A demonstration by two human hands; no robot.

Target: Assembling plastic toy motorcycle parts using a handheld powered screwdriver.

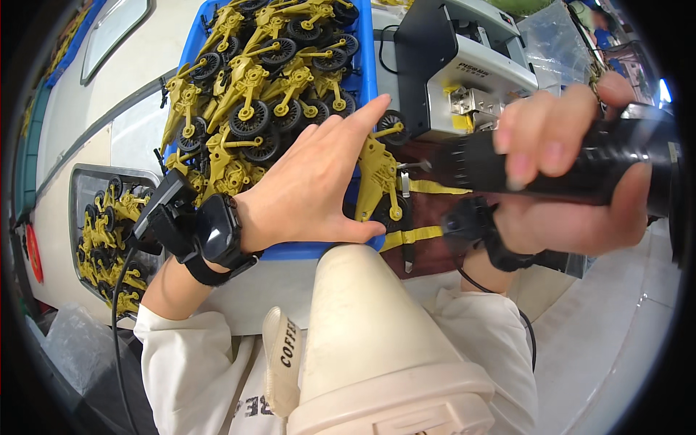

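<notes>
My left hand (308,185) reaches over the front edge of a blue bin (368,61) full of toy motorcycles. Its thumb and index finger are spread around a yellow toy motorcycle (378,170) with black wheels, one fingertip by each wheel, steadying it. In my right hand (562,174) is a thick black electric screwdriver (580,161), held sideways with the fingers wrapped round it. Its thin metal bit (419,167) points left at the motorcycle's side; whether it touches is too blurred to tell. The other fingers of my left hand are partly hidden.
A black and white machine (475,76) with a metal block stands behind the screwdriver. Yellow straps (420,236) cross a maroon surface (428,210). At left, a metal tray (83,181) holds more motorcycles. A large cream tapered object (370,319) fills the lower middle.
</notes>
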